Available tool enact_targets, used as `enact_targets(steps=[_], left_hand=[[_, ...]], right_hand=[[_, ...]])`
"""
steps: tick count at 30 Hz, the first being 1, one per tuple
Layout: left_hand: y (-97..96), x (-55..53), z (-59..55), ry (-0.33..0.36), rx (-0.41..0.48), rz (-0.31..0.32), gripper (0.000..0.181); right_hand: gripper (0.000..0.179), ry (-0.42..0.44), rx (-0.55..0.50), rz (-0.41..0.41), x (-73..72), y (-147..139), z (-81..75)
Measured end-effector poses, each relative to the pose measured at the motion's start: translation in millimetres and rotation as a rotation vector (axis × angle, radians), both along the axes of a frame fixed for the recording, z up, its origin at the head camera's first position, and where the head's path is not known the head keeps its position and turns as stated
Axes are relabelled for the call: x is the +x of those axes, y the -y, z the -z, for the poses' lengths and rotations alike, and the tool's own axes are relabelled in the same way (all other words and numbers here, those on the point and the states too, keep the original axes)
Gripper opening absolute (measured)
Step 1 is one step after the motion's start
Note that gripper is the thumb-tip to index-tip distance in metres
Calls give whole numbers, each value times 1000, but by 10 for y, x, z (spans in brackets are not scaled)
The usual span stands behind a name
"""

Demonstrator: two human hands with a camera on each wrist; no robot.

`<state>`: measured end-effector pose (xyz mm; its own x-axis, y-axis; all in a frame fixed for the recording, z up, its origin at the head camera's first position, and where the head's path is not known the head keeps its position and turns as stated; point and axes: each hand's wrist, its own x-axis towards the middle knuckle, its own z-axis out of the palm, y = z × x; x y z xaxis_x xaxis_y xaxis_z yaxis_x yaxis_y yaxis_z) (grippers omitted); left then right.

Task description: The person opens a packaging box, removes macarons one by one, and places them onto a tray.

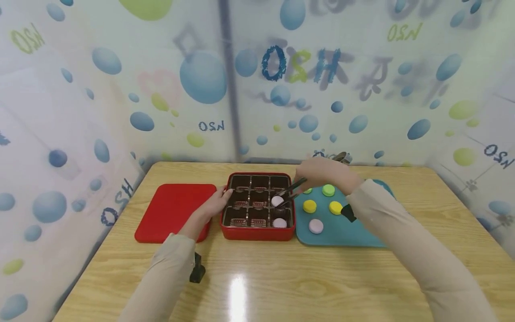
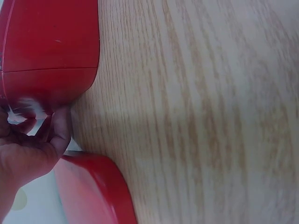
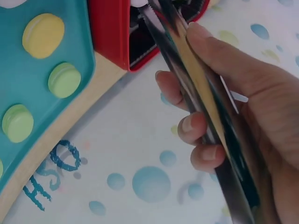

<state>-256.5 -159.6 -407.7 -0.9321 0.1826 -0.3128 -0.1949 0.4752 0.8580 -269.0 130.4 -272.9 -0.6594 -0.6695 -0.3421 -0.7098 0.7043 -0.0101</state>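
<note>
My right hand (image 1: 323,174) grips metal tongs (image 3: 175,60), their tips pointing down into the red box (image 1: 257,233). At the tongs' tips is a pale lilac macaron (image 1: 277,201), at the middle compartment of the box's right column. Another lilac macaron (image 1: 279,222) lies in the front right compartment, and the other compartments show bare dark plastic. My left hand (image 1: 213,205) touches the box's left side, with bent fingertips against the outer wall in the left wrist view. Whether any of its fingers reach inside the rim is hard to see.
Right of the box is a blue tray (image 1: 346,235) bearing a lilac macaron (image 1: 315,226), yellow macarons (image 1: 310,206) and green macarons (image 1: 328,190). A flat red lid (image 1: 173,210) lies to the left. Behind the wooden table (image 1: 261,277) hangs a patterned curtain (image 1: 257,112).
</note>
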Motion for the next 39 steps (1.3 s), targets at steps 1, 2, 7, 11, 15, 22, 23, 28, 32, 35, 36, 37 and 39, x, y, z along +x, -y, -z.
enact_targets(steps=[1, 2, 7, 11, 15, 22, 23, 28, 32, 35, 36, 37, 39], left_hand=[[0, -1, 2, -3, -3, 2, 59], [0, -3, 2, -4, -6, 1, 59], [1, -12, 5, -15, -21, 5, 59], [-6, -13, 10, -11, -16, 9, 59], [-13, -6, 20, -10, -12, 20, 59], [-6, -8, 20, -13, -21, 15, 59], [-3, -10, 17, -12, -24, 13, 59], [-4, -20, 7, 5, -26, -3, 60], [-7, -14, -2, 4, -29, 4, 61], [-3, -8, -6, 1, -35, 9, 61], [-1, -8, -7, 1, -36, 9, 61], [2, -10, -6, 0, -40, 12, 61], [4, -11, -7, 2, -38, 16, 61]], right_hand=[[26, 6, -18, 2, 12, -32, -16], [27, 11, -34, 8, 28, -62, -35], [29, 16, -78, 40, 86, -191, -122], [29, -2, -78, 54, 119, -291, -165], [32, -18, -80, 58, 146, -415, -197], [33, -16, -49, 104, 217, -662, -270], [33, -8, -44, 114, 226, -697, -275], [31, 51, -32, 145, 281, -878, -285], [31, 134, -28, 186, 327, -1018, -266], [29, 173, -32, 213, 360, -1109, -236], [28, 186, -39, 224, 370, -1139, -226], [27, 199, -45, 231, 381, -1167, -218], [23, 225, -61, 243, 396, -1222, -197]])
